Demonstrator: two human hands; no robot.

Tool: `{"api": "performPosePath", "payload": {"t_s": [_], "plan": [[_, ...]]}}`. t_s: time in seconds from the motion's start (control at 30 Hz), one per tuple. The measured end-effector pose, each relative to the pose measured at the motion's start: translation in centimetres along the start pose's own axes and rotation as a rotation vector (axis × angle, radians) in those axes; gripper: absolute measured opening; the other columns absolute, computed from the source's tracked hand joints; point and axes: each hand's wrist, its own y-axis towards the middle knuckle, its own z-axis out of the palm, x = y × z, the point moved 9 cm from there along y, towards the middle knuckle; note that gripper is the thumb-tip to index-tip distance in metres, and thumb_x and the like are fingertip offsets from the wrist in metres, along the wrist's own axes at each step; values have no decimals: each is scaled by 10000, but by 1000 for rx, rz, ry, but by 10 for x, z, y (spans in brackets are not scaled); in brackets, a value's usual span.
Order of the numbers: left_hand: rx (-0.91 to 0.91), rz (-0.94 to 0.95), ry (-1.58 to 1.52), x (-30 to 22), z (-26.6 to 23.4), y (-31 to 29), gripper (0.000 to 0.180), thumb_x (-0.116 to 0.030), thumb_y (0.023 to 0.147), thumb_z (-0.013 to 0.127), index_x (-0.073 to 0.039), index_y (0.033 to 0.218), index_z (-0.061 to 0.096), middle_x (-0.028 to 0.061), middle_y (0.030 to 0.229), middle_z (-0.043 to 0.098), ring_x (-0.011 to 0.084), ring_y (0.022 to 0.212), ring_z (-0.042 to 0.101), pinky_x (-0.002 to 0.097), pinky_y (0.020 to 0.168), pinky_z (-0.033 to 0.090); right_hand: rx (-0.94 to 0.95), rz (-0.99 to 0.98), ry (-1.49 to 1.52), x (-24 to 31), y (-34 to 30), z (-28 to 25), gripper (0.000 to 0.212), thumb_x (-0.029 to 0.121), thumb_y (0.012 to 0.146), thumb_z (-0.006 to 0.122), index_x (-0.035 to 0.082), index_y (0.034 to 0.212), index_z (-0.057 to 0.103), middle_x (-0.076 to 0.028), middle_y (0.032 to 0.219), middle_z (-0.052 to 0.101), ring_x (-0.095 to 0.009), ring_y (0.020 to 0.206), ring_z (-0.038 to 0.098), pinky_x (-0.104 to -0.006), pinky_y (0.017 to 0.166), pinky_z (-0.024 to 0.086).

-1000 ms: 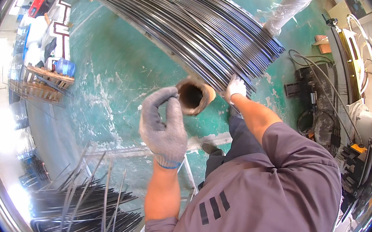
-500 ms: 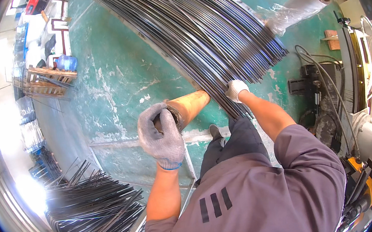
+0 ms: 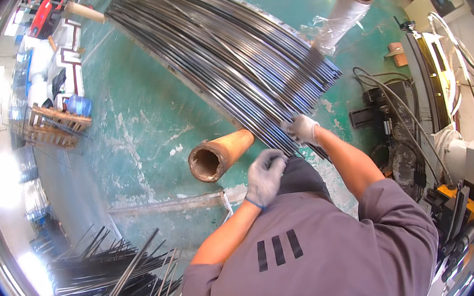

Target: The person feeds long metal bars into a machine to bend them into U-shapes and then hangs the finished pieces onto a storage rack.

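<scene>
A broad bundle of long, thin, dark metal rods (image 3: 220, 50) slants from the far left toward me, their near ends lying by my body. My right hand (image 3: 302, 130), in a pale work glove, is closed at the near ends of the rods; its fingers partly hide what they grip. My left hand (image 3: 268, 176), gloved in grey-white, hovers before my belly just left of the rod ends. Its fingers are loosely bent, with nothing visible in them. Left of it, a brown cardboard tube (image 3: 231, 148) points its hollow end toward me, apart from the hand.
A film-wrapped roll (image 3: 344, 13) stands beyond the rods at right. More dark rods (image 3: 112, 285) are heaped on a rack at lower left. A wooden pallet (image 3: 59, 124) is at far left. Cables (image 3: 394, 95) and machinery stand at right.
My left hand has moved right and toward my body, away from the cardboard tube's end. My right hand stays at the rod ends. The view has shifted, and I lean farther forward.
</scene>
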Motion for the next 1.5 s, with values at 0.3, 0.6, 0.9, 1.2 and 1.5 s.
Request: {"api": "performPosePath", "payload": {"t_s": [0.3,0.6,0.9,1.2,1.5], "plan": [[173,-322,-836,90,1,113,332,-357,1055,574,-56,1189,624,119,1097,686,293,1010,654,493,962,528,-493,134,-537,-133,-309,2,533,525,832,801,2,910,732,-234,833,707,-419,789,685,-477,750,537],[340,-613,-984,118,90,6,105,-73,912,625,5,882,561,121,821,536,276,779,541,476,846,487,-1125,297,-732,-303,-475,55,172,269,744,741,123,717,654,-140,672,663,-366,676,681,-493,653,536],[469,-116,-764,-64,131,19,88,-21,948,619,-61,1025,625,84,927,655,207,812,598,415,870,502,-1571,743,-445,-561,-652,49,106,33,740,639,59,841,659,-183,972,677,-384,1054,602,-465,973,457],[822,-189,-610,-49,425,-136,166,34,925,620,-75,1048,641,144,1021,684,292,957,643,547,1081,460,-1115,-1426,2252,-520,-564,-42,472,-47,834,551,-33,1304,508,-216,1345,565,-403,1323,529,-651,1190,331],[1082,-59,-622,-169,541,-109,208,-47,932,657,-10,1137,642,139,1076,686,297,1057,659,511,1104,474,-1846,-1148,2159,-647,-675,-93,178,132,998,681,-10,1076,606,-117,992,678,-281,917,690,-446,882,619]]}}
